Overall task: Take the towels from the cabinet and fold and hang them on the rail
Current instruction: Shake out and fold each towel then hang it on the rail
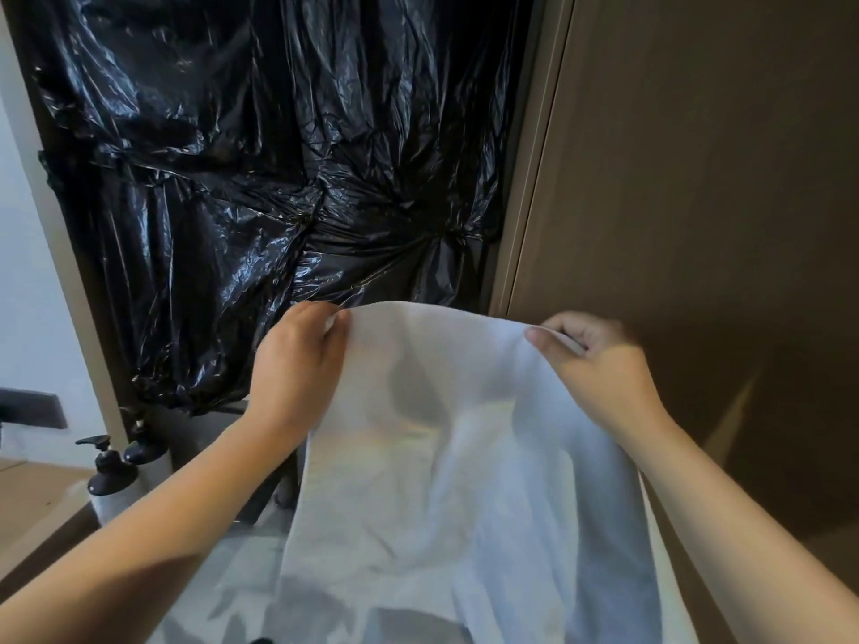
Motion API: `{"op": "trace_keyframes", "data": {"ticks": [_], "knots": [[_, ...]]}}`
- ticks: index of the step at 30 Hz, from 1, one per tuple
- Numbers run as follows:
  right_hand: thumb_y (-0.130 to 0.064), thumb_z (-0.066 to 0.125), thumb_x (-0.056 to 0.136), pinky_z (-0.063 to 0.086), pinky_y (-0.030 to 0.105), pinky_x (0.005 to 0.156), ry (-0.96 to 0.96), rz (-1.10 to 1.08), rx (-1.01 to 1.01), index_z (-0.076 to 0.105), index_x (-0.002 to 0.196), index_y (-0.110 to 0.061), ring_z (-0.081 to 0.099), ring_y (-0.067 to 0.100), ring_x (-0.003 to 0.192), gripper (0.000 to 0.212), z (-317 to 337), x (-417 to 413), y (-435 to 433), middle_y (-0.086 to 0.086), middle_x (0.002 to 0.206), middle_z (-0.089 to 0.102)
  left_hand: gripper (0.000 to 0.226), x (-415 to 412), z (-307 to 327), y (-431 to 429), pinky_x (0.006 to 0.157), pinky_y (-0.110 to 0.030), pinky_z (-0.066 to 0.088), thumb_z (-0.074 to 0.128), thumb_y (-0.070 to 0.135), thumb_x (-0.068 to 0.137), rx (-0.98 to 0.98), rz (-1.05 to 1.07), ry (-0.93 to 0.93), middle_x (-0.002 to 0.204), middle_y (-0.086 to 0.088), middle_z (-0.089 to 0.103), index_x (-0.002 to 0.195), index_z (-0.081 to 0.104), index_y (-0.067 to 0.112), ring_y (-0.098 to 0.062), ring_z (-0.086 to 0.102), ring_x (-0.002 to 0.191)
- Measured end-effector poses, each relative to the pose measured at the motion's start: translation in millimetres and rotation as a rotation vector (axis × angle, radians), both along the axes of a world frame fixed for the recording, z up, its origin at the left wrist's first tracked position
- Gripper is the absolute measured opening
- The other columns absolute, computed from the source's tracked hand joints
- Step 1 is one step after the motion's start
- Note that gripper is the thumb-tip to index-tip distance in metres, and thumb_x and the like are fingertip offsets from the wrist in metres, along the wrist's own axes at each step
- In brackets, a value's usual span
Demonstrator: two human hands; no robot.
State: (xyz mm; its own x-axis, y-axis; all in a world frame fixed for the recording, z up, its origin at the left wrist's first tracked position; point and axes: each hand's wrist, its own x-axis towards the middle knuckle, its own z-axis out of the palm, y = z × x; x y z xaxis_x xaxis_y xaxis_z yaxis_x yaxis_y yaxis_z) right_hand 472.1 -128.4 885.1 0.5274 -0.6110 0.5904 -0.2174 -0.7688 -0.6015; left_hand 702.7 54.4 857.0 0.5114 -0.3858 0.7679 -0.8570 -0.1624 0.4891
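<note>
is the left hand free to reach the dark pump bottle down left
Probably not yet: the left hand pinches the white towel at its top edge and must let go first; nothing else seems to block the pump bottle.

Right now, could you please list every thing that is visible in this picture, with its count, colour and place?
towel: one, white, held up in the centre, hanging down to the bottom edge
plastic sheeting: one, black, crinkled, behind the towel, upper centre
panel: one, brown, right side
pump bottles: apparently two, dark, lower left
left hand: one, pinches the towel's upper left edge
right hand: one, pinches the towel's upper right edge
</note>
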Motion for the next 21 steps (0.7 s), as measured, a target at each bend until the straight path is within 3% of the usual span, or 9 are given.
{"op": "trace_keyframes", "data": {"ticks": [5,7,12,15,18,21], "knots": [[-0.036,0.062,0.094,0.027,0.016,0.045,-0.056,0.099,0.057,0.063,0.075,-0.023,0.037,0.003,0.048,0.022,17,8,17,-0.008,0.053,0.048,0.014,-33,9,-5,0.069,-0.009,0.038,0.065,0.026,0.091,-0.075,-0.160,0.071,0.092,0.011,0.061,0.101,0.070,0.016,-0.001,0.053,0.084],[-0.035,0.063,0.093,0.026,0.015,0.045,-0.065,0.144,0.056,0.063,0.075,-0.021,0.036,0.002,0.048,0.022,21,10,22,-0.012,0.052,0.044,0.022,-42,12,-7,0.072,-0.001,0.037,0.070,0.031,0.086,-0.072,-0.229,0.142,0.093,0.020,0.060,0.107,0.068,0.025,0.007,0.053,0.086],[-0.036,0.063,0.089,0.029,0.011,0.048,-0.067,0.272,0.048,0.065,0.073,-0.018,0.040,-0.002,0.052,0.025,29,12,33,-0.015,0.054,0.048,0.040,-55,23,-12,0.082,0.001,0.038,0.076,0.044,0.076,-0.011,-0.489,0.299,0.112,0.031,0.061,0.111,0.058,0.052,0.016,0.053,0.107],[-0.035,0.061,0.087,0.028,0.009,0.048,-0.096,0.332,0.051,0.062,0.066,-0.020,0.040,-0.003,0.050,0.026,34,13,39,-0.018,0.051,0.046,0.044,-59,28,-15,0.090,-0.004,0.040,0.077,0.044,0.075,0.059,-0.590,0.288,0.117,0.027,0.064,0.116,0.063,0.042,0.013,0.054,0.112],[-0.036,0.062,0.085,0.032,0.012,0.052,-0.107,0.320,0.042,0.063,0.067,-0.019,0.042,-0.002,0.054,0.025,36,17,42,-0.016,0.054,0.049,0.037,-67,28,-19,0.089,-0.015,0.045,0.073,0.053,0.071,0.135,-0.610,0.316,0.106,0.024,0.069,0.104,0.070,0.035,0.009,0.060,0.104],[-0.032,0.065,0.088,0.034,0.013,0.054,-0.109,0.339,0.048,0.065,0.068,-0.018,0.043,-0.002,0.058,0.024,36,20,44,-0.015,0.057,0.051,0.029,-73,25,-21,0.079,-0.006,0.043,0.072,0.049,0.075,0.134,-0.626,0.343,0.098,0.023,0.070,0.101,0.071,0.035,0.009,0.062,0.094]]}}
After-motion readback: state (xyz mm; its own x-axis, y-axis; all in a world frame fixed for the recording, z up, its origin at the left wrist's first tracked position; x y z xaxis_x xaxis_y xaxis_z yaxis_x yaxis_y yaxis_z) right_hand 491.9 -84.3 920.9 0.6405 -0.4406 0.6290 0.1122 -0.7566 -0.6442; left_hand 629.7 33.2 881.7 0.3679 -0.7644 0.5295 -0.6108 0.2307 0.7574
